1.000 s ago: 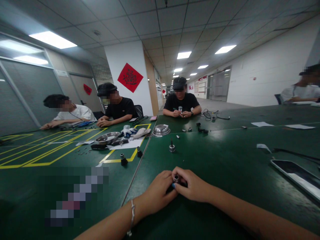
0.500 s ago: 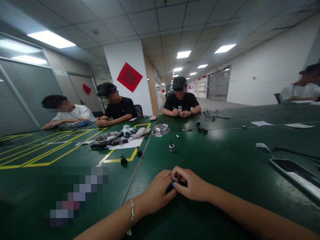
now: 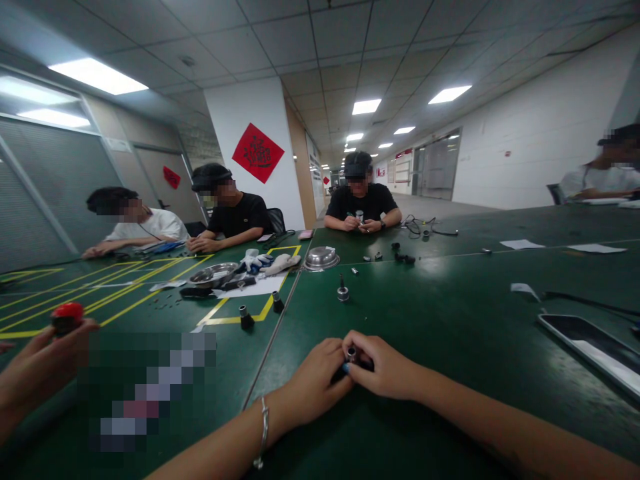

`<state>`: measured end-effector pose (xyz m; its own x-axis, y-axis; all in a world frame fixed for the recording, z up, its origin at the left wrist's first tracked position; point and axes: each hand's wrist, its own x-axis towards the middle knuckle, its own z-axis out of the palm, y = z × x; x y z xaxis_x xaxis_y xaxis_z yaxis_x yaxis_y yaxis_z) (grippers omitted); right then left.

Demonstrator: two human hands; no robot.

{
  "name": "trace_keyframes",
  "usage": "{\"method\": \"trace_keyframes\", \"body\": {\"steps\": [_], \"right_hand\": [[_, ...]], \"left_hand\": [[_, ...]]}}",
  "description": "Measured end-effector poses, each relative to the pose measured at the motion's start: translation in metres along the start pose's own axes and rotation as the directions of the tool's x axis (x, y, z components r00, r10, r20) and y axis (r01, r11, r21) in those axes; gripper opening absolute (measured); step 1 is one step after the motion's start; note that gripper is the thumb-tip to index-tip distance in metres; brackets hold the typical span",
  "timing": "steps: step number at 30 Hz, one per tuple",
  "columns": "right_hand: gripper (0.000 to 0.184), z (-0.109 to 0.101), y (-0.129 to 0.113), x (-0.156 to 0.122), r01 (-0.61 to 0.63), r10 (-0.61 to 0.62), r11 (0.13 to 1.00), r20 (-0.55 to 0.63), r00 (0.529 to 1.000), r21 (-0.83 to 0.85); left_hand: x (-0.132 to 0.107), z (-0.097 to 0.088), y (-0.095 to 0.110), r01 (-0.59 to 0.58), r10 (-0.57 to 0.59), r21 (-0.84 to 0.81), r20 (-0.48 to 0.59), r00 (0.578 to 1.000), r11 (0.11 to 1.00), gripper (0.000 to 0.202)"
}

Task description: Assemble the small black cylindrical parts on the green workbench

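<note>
So both hands are meeting over the table [image 3: 440,320], and they're closing around one small dark part with a metal ring on top [image 3: 351,353]. The right hand [image 3: 383,363] is pinching it with thumb and forefinger curling around the ring, which is facing up. The left hand [image 3: 317,377] is cupping the darker side of it, touching the right hand — its fingertips are mostly hiding, so I can't tell exactly how they're gripping. A silver bracelet [image 3: 264,433] is hanging on the left wrist.

Straight ahead of the hands, a metal piece with a thin dark tip [image 3: 343,290] is standing upright. Ahead and to their left, two black cone-shaped parts [image 3: 246,319] with metal tops are standing near each other. Farther out that way, a shiny metal bowl [image 3: 321,259] is sitting upside down, and some gloves [image 3: 277,265] are lying beside a metal dish [image 3: 214,273].

Off to the right of the hands, a phone-like slab [image 3: 595,353] is lying flat, reflecting light. Well over to their left, a co-worker's hand [image 3: 43,367] is holding a red-topped thing [image 3: 67,317] — and directly across, another person [image 3: 363,207] is handling something small.
</note>
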<state>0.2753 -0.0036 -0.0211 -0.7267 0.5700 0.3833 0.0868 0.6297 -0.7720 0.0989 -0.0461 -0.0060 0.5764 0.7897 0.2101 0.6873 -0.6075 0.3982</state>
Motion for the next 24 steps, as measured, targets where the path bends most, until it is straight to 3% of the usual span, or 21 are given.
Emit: {"method": "trace_keyframes", "body": {"steps": [24], "right_hand": [[0.016,-0.0002,0.0007,0.0002,0.000,0.000,0.999,0.005,1.000,-0.032]], "left_hand": [[0.0004,-0.0007,0.0004,0.012,-0.013,0.012,0.019,1.000,1.000,0.020]]}}
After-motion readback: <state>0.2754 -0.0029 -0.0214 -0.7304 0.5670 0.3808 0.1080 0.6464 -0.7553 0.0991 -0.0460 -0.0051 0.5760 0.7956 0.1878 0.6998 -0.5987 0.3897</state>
